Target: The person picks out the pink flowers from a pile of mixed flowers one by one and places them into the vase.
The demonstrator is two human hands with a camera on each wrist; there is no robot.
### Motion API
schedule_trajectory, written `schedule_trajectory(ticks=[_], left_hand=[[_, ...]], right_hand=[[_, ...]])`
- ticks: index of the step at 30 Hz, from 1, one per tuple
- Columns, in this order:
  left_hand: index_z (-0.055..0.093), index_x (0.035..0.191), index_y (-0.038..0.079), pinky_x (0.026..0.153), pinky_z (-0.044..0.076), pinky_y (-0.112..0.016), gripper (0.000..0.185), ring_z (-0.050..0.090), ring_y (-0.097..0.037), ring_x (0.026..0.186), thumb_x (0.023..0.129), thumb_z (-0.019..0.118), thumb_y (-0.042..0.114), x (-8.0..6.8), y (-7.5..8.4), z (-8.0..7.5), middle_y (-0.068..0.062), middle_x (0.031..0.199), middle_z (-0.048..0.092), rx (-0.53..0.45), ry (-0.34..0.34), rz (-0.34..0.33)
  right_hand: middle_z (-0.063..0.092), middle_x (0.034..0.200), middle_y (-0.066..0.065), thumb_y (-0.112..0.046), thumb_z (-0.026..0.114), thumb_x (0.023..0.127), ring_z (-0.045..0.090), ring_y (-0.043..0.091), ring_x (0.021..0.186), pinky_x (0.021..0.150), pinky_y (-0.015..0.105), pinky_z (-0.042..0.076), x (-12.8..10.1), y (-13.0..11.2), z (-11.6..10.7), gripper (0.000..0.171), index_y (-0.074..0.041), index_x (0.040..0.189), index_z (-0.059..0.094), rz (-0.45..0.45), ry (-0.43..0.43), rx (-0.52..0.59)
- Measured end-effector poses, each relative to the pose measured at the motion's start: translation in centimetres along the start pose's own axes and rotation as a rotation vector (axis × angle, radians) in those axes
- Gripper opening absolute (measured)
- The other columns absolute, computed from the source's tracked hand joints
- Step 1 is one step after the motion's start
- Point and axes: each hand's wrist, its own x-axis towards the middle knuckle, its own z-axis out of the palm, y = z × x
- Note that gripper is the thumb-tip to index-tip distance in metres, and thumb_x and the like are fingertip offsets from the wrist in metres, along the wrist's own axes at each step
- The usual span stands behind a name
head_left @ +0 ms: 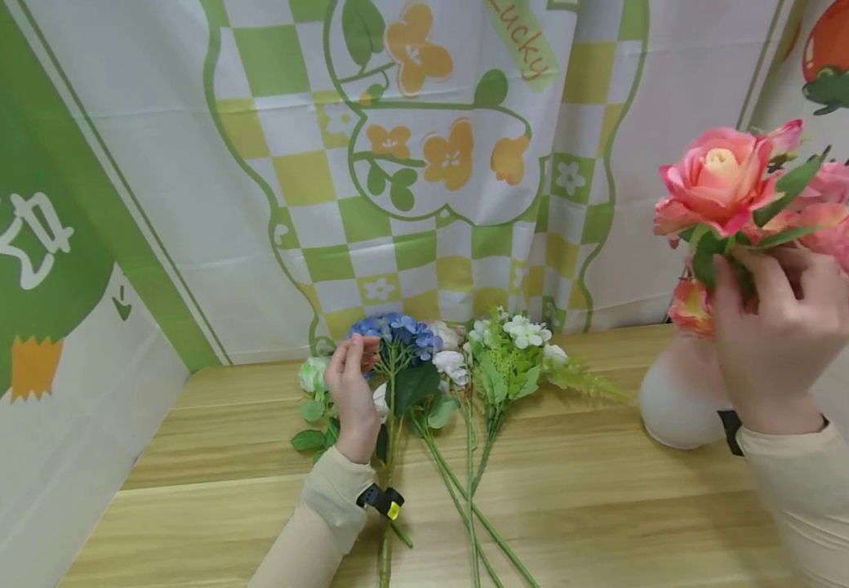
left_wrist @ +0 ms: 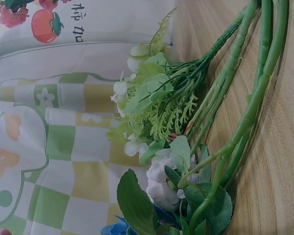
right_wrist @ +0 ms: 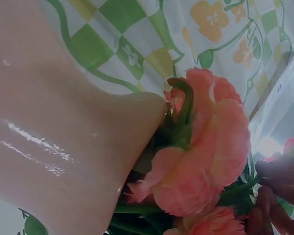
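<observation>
Pink roses (head_left: pixel 722 180) sit in white vase (head_left: pixel 677 400) at table's (head_left: pixel 615 498) right end; right hand (head_left: pixel 777 343) grips stems w/ curled fingers. Left hand (head_left: pixel 351 392) pinches blue hydrangea (head_left: pixel 395 331) lying flat. Risk: tugging roses sideways could tip vase, seems top-heavy.

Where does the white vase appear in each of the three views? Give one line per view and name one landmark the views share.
Head: the vase stands at right on the table, under the pink flowers, partly behind the right hand.
Left wrist: not in it.
Right wrist: the vase fills the left side.
Shared landmark: the checked green cloth.
</observation>
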Motion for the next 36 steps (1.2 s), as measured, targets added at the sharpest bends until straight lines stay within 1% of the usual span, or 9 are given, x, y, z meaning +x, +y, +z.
schedule_trajectory(ticks=[3,6,8,11,18,22,28,32,36], left_hand=[[0.065,0.094,-0.001,0.081,0.045,-0.038,0.035,0.055,-0.015,0.076,0.099,0.05,0.031,0.0,0.0,0.0,0.003,0.084,0.064,-0.001,-0.001,-0.002],[0.065,0.095,-0.002,0.082,0.044,-0.042,0.036,0.055,-0.015,0.076,0.099,0.05,0.031,0.0,0.0,0.0,0.003,0.085,0.064,-0.01,0.0,0.001],[0.065,0.095,-0.003,0.082,0.044,-0.042,0.037,0.056,-0.015,0.077,0.098,0.051,0.031,0.0,-0.1,0.0,0.003,0.084,0.064,-0.01,0.0,0.002],[0.065,0.094,-0.003,0.081,0.045,-0.039,0.037,0.056,-0.014,0.076,0.098,0.05,0.031,0.0,-0.1,0.0,0.003,0.084,0.065,0.0,0.001,0.0],[0.064,0.098,-0.006,0.08,0.046,-0.038,0.04,0.057,-0.014,0.075,0.099,0.05,0.031,0.1,0.0,-0.1,0.001,0.084,0.064,-0.004,0.004,0.008],[0.062,0.101,-0.01,0.081,0.044,-0.041,0.045,0.056,-0.013,0.073,0.098,0.052,0.034,0.2,0.1,-0.2,0.0,0.084,0.063,-0.007,0.02,0.01],[0.063,0.101,-0.008,0.079,0.045,-0.034,0.044,0.056,-0.014,0.076,0.097,0.052,0.035,0.4,0.1,-0.7,0.001,0.086,0.064,0.016,0.027,0.003],[0.065,0.097,-0.005,0.076,0.047,-0.029,0.039,0.057,-0.013,0.077,0.098,0.052,0.032,0.6,0.1,-1.2,0.002,0.084,0.065,0.016,0.043,0.018],[0.067,0.093,-0.004,0.072,0.047,-0.027,0.035,0.057,-0.012,0.073,0.098,0.053,0.028,1.1,0.2,-1.8,0.001,0.081,0.065,0.008,0.084,0.042]], right_hand=[[0.065,0.088,0.028,-0.025,0.061,0.091,0.055,0.048,0.082,0.074,0.058,0.04,0.0,0.0,-0.2,0.032,0.005,0.092,0.07,0.0,-0.012,-0.036],[0.067,0.089,0.026,-0.028,0.056,0.094,0.059,0.046,0.083,0.07,0.057,0.041,-0.2,0.3,-0.8,0.036,0.005,0.098,0.07,0.028,-0.077,-0.081],[0.068,0.091,0.026,-0.029,0.054,0.095,0.061,0.045,0.084,0.067,0.056,0.041,-0.4,0.6,-1.1,0.037,0.005,0.1,0.069,0.036,-0.134,-0.089],[0.068,0.09,0.027,-0.028,0.053,0.095,0.061,0.045,0.081,0.064,0.055,0.039,-0.8,1.2,-1.3,0.037,0.007,0.099,0.067,0.021,-0.183,-0.089],[0.067,0.079,0.026,-0.027,0.053,0.093,0.058,0.045,0.065,0.054,0.055,0.036,-1.3,1.7,-1.2,0.036,0.007,0.092,0.066,0.0,-0.172,-0.148],[0.067,0.077,0.025,-0.028,0.053,0.093,0.057,0.044,0.06,0.05,0.055,0.035,-1.2,1.3,-1.1,0.036,0.005,0.09,0.067,0.018,-0.206,-0.182],[0.069,0.08,0.023,-0.026,0.054,0.092,0.057,0.044,0.06,0.051,0.057,0.035,-1.3,0.7,-1.2,0.032,0.003,0.092,0.068,0.063,-0.291,-0.181],[0.067,0.077,0.022,-0.024,0.054,0.092,0.054,0.046,0.058,0.05,0.058,0.034,-1.4,0.6,-1.1,0.029,0.001,0.091,0.067,0.062,-0.31,-0.196],[0.066,0.073,0.022,-0.025,0.052,0.092,0.051,0.045,0.054,0.044,0.055,0.029,-1.5,0.4,-0.9,0.029,0.0,0.089,0.068,0.052,-0.315,-0.194]])
